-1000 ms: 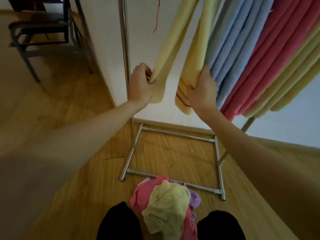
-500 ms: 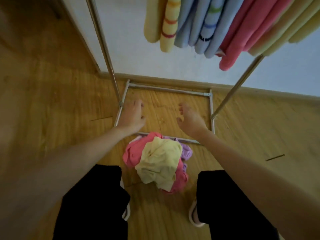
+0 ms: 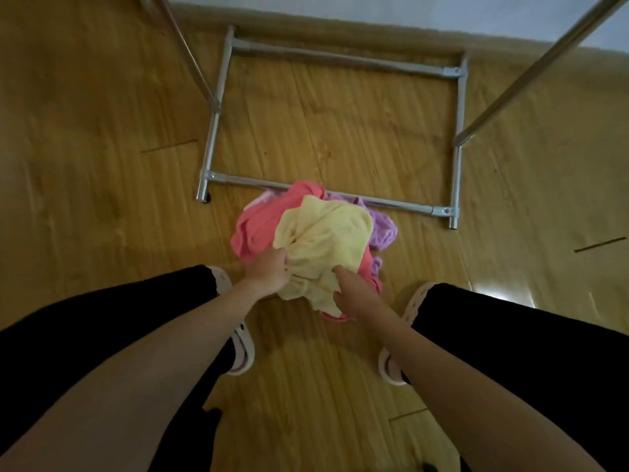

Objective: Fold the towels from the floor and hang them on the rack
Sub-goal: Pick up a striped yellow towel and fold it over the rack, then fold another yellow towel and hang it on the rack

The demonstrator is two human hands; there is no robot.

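Observation:
A crumpled pile of towels lies on the wooden floor between my feet: a pale yellow towel on top, a pink towel under it at the left, a purple towel at the right. My left hand grips the yellow towel's left edge with curled fingers. My right hand rests on the towel's near right part, forefinger and thumb spread over the cloth. The rack's metal base frame stands just beyond the pile. The rack's top bar and the hung towels are out of view.
Two slanted rack poles rise at the left and right of the base. A baseboard and wall run behind it. My black trouser legs and white sandals flank the pile on the wooden floor.
My hands let go of the hung yellow towels, dropped to the floor pile, and my left hand took hold of the yellow towel. The view tilted down from the rack to the floor.

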